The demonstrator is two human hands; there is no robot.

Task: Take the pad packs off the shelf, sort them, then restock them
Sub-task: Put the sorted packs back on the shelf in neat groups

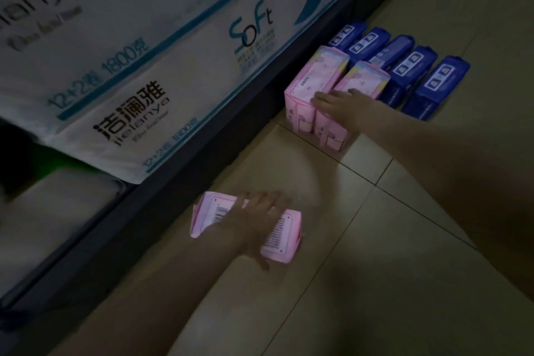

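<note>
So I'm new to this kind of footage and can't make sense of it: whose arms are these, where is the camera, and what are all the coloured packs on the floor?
There is no machine here. A person wears a wide-angle camera on the head, so the single picture looks forward and down along their own bare arms.

The surface is a tiled floor beside a dark low shelf that holds big white tissue packs.

On the floor stand five blue pad packs in a row, and in front of them two pink pad packs side by side. The right hand rests on top of those two pink packs; whether it grips them is hard to tell.

The left hand lies over a third pink pack, barcode side up, apart from the others. The picture is dim and that hand is blurred.
</note>
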